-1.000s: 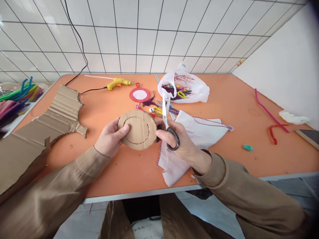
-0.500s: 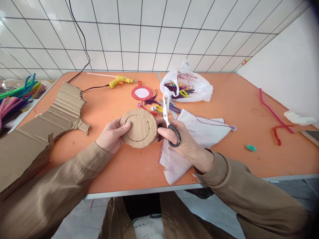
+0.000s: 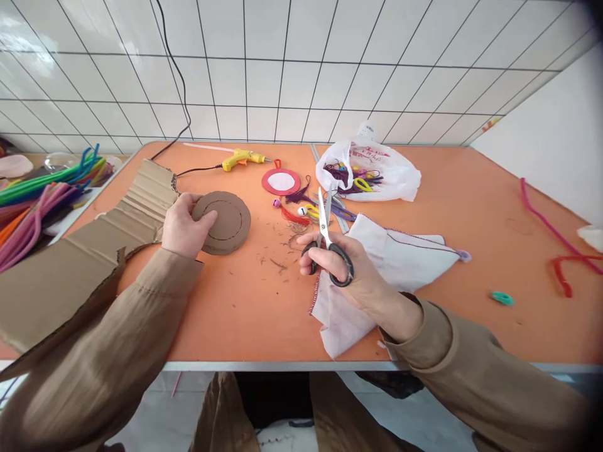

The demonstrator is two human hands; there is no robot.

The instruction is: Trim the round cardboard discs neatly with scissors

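Observation:
My left hand grips a round cardboard disc by its left edge, thumb on top. A dark ring is drawn inside the disc's rim. In my right hand is a pair of scissors with black handles, the blades pointing away from me and slightly parted. Fingers pass through the handle loops. The scissors are apart from the disc. Small dark cardboard scraps lie on the table between the hands. Under my right hand is a white cloth with dark red stitching.
Torn cardboard covers the table's left side. Toward the back are a yellow glue gun, a red-rimmed round ornament and a white plastic bag of tassels. Pipe cleaners lie at far left; a green clip is at right.
My left hand has carried the disc leftward, away from the scissors and toward the torn cardboard. Scraps on the table are now uncovered. My right hand still holds the scissors.

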